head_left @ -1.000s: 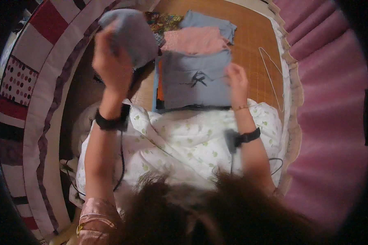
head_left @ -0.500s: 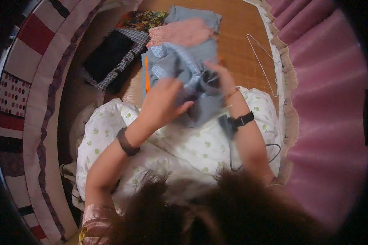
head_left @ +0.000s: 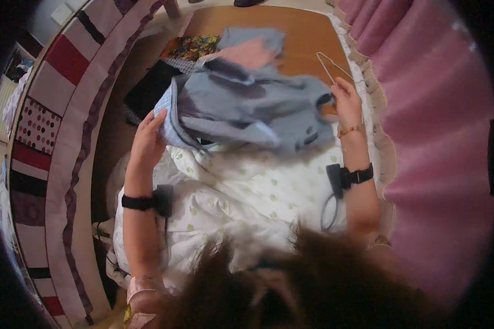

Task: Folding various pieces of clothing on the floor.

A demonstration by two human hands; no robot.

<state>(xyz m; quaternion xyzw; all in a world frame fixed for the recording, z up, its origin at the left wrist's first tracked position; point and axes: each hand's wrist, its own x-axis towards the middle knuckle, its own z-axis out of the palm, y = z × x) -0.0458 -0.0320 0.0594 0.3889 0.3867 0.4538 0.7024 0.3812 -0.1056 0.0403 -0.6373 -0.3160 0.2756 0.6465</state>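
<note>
A grey-blue garment (head_left: 247, 107) with light blue checked trim is spread sideways between my hands, its middle smeared by motion. My left hand (head_left: 147, 137) is closed on the checked edge (head_left: 170, 107) at its left end, thumb on top. At the opposite end, my right hand (head_left: 347, 101) has its fingers curled in at the garment's edge, beside dark openings in the cloth. Part of a thin white hanger (head_left: 325, 66) shows just beyond the right hand, which hides the rest of it.
Behind the garment lie a pink cloth (head_left: 247, 54), a folded grey-blue piece (head_left: 258, 37), a colourful patterned cloth (head_left: 189, 48) and black clothing (head_left: 148, 90) on a brown board (head_left: 296, 33). White dotted bedding (head_left: 258, 189) bunches in front of me. A pink curtain (head_left: 439, 137) hangs at right, a patchwork one (head_left: 38, 131) at left.
My hands have moved apart, left hand leftward and right hand rightward. The garment, bunched between them before, is now stretched out wide. The view has shifted slightly.
</note>
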